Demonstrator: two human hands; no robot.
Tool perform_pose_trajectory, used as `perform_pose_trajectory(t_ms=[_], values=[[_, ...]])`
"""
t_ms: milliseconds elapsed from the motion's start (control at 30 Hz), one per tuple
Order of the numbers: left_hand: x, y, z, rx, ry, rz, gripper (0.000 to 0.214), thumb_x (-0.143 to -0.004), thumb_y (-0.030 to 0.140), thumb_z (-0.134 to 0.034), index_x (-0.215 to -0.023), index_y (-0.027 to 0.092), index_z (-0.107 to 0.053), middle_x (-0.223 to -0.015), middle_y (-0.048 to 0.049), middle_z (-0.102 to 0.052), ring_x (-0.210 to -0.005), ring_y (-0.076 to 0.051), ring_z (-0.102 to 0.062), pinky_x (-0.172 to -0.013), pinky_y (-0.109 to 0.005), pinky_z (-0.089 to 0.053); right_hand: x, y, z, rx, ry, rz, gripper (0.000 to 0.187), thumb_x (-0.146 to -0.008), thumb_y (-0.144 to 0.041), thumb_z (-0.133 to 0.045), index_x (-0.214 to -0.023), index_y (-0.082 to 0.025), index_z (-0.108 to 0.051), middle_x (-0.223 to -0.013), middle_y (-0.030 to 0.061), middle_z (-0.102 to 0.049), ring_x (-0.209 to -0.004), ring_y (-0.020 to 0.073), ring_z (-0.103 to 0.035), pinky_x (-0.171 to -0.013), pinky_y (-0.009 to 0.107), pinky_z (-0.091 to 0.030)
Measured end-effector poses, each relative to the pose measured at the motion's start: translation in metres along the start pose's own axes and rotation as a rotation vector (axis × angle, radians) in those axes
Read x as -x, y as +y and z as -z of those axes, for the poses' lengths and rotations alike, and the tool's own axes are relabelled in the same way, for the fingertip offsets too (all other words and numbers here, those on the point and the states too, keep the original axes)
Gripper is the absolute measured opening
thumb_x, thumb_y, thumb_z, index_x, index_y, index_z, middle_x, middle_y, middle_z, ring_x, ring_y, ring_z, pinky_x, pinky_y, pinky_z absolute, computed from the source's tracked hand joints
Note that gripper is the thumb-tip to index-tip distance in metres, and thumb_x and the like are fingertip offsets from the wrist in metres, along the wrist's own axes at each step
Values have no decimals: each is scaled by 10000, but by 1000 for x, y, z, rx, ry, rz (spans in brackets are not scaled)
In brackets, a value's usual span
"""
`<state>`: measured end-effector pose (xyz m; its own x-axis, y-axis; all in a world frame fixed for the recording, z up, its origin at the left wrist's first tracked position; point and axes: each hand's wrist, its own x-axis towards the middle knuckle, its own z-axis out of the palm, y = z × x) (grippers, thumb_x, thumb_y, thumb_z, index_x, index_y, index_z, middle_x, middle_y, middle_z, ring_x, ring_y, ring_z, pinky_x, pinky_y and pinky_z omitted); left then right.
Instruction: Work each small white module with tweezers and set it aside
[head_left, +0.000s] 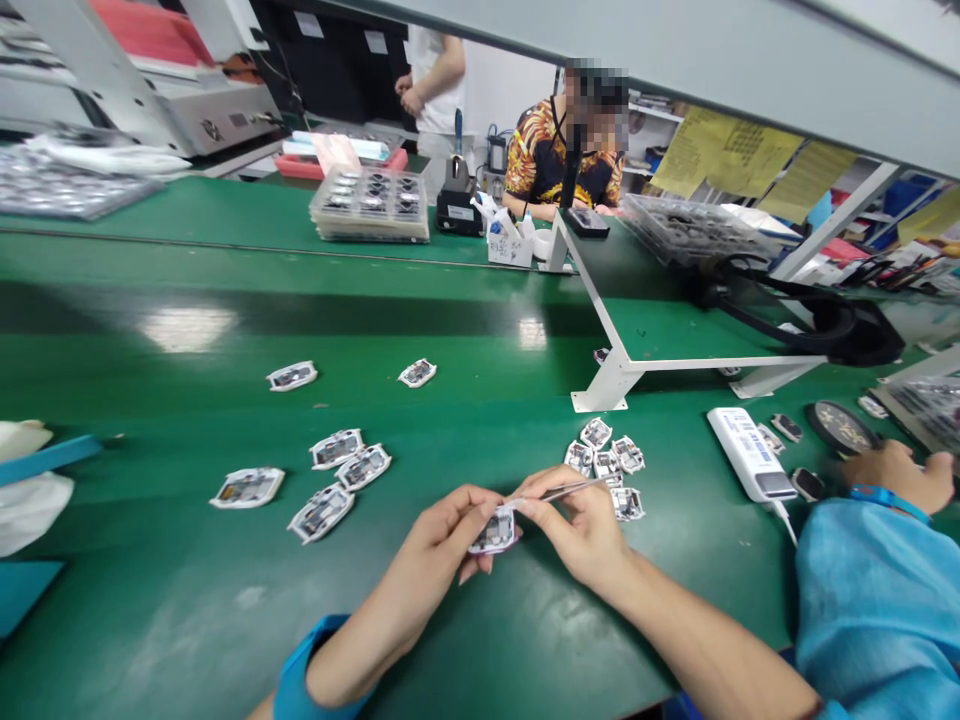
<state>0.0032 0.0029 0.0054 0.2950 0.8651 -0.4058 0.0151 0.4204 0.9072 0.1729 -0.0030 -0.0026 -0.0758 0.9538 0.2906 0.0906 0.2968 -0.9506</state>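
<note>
My left hand pinches a small white-framed electronic part just above the green belt. My right hand is closed round thin metal tweezers, whose tip meets the top edge of that part. Just behind my right hand lies a small pile of the same parts. Several more parts lie scattered on the belt to the left.
A white rectangular device with a cable lies at the right. A co-worker's blue sleeve and hand sit at the far right. A white metal stand rises mid-belt. Stacked trays and a seated person are behind.
</note>
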Motion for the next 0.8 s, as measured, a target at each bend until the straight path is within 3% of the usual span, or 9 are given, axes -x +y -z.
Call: perform_pose_trajectory(t_ms=[233, 500, 800], values=[[4, 5, 0, 11, -10, -12, 332, -806, 480, -629, -875, 155, -649, -600, 34, -567, -547, -113, -475, -492, -207, -354, 0, -4, 2, 75, -29, 118, 16, -861, -176, -681, -852, -185, -692, -844, 71, -757, -801, 193, -734, -746, 317, -584], [2, 0, 3, -21, -41, -44, 321, -817, 443, -616, -960, 156, -634, -657, 12, -595, -593, -145, -508, -510, -245, -387, 0, 4, -1, -30, 46, 2, 36, -860, -223, -680, -845, -192, -671, -820, 65, -745, -736, 193, -725, -674, 315, -589], [2, 2, 2, 1, -13, -53, 317, -782, 447, -655, -920, 162, -652, -652, 11, -602, -576, -140, -510, -504, -245, -373, 1, 0, -1, 71, 11, 140, 37, -861, -161, -673, -848, -196, -673, -825, 64, -755, -793, 195, -736, -739, 319, -585]])
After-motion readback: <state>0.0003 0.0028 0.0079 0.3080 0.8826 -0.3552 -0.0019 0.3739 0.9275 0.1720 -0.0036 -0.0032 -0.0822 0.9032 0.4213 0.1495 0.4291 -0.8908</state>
